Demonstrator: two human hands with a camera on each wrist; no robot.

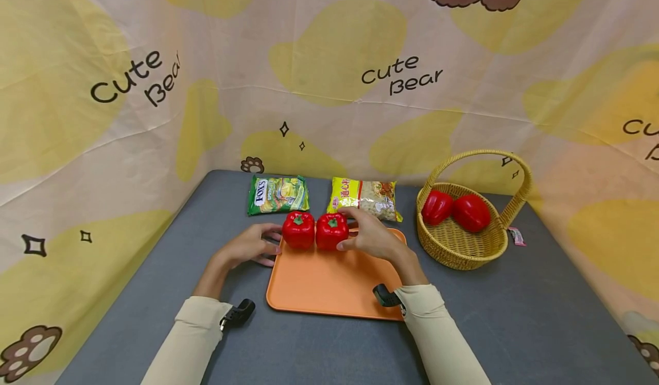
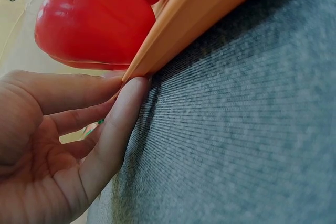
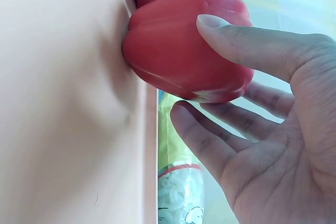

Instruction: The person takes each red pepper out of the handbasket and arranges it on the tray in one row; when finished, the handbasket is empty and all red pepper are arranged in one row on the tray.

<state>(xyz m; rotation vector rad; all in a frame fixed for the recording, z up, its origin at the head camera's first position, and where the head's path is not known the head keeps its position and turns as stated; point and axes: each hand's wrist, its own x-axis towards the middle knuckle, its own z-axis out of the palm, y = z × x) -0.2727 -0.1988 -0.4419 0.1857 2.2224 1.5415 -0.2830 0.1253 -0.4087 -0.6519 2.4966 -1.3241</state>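
Two shiny red bell peppers stand side by side with green stems up, at the far left part of an orange tray [image 1: 329, 285]. My left hand [image 1: 252, 244] is at the tray's left edge, beside the left bell pepper [image 1: 298, 230]. In the left wrist view its thumb and a finger pinch the tray's rim [image 2: 157, 40]. My right hand [image 1: 372, 235] holds the right bell pepper [image 1: 332, 231] from its right side. In the right wrist view the thumb lies across that pepper [image 3: 173, 45], and the other fingers bend round its far side, partly hidden.
A wicker basket [image 1: 458, 256] with a tall handle stands on the right, holding two red peppers [image 1: 471, 213]. Behind the tray lie a green Fox's candy bag [image 1: 278, 195] and a yellow pasta bag [image 1: 364, 197]. A small pink packet [image 1: 517, 236] lies beside the basket on the grey table [image 1: 520, 316].
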